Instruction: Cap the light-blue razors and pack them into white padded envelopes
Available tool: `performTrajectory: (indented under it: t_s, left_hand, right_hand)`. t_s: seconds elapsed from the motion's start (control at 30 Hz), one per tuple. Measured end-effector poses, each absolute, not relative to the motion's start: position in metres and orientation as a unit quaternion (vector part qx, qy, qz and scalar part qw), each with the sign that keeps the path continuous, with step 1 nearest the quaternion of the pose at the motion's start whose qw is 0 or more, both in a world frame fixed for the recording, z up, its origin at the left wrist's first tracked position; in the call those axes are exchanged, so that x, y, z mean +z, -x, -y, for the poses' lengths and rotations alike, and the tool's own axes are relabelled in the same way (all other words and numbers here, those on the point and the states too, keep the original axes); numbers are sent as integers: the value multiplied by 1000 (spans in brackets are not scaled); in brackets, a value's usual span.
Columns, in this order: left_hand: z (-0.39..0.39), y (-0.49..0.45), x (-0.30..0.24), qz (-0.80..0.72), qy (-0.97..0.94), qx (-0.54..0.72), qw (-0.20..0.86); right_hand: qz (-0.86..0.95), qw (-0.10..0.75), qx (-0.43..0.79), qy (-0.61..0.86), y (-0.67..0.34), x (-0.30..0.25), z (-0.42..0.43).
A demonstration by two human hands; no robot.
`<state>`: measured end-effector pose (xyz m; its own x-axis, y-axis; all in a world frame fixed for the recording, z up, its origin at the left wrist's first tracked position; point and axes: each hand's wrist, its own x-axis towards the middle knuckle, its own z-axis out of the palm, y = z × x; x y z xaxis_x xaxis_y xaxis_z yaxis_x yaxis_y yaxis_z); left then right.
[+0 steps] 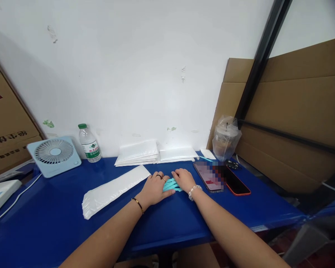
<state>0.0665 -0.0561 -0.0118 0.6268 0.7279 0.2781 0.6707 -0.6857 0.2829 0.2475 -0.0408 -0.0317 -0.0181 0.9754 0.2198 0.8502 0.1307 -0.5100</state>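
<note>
A small bunch of thin teal strips (171, 184) lies at the middle of the blue table, between my two hands. My left hand (156, 189) is closed over their left end, its thumb stretched along the near side. On the other end, my right hand (185, 180) has its fingers curled round the strips, most of them hidden under the palm. Just left of my left hand, a fanned stack of white plastic sleeves (114, 191) lies at a slant. Behind my hands, more piles of flat white packets (138, 153) rest against the wall.
A light blue fan (55, 156) and a water bottle (89, 145) stand at the back left of the blue table (167, 227). On the right lie two phones (209, 178), with a bagged drink cup (225, 139) behind them. Cardboard (301, 100) and a black post (257, 67) border the right side.
</note>
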Motion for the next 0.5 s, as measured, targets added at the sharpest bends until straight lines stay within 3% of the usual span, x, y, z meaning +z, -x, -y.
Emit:
performTrajectory:
  t_s: [0.1, 0.27, 0.37, 0.5]
  left_hand:
    - [53, -66, -8, -409, -901, 135, 58]
    - [31, -67, -7, -459, -865, 97, 179]
    - [21, -66, -6, -474, -844, 67, 241]
    - [17, -64, -8, -473, -840, 102, 246]
  right_hand:
    - [731, 217, 215, 611, -262, -17, 31]
    - [753, 146, 415, 489, -290, -3, 13]
    - [741, 171, 462, 457, -296, -9, 12]
    - [727, 241, 463, 445, -297, -18, 15]
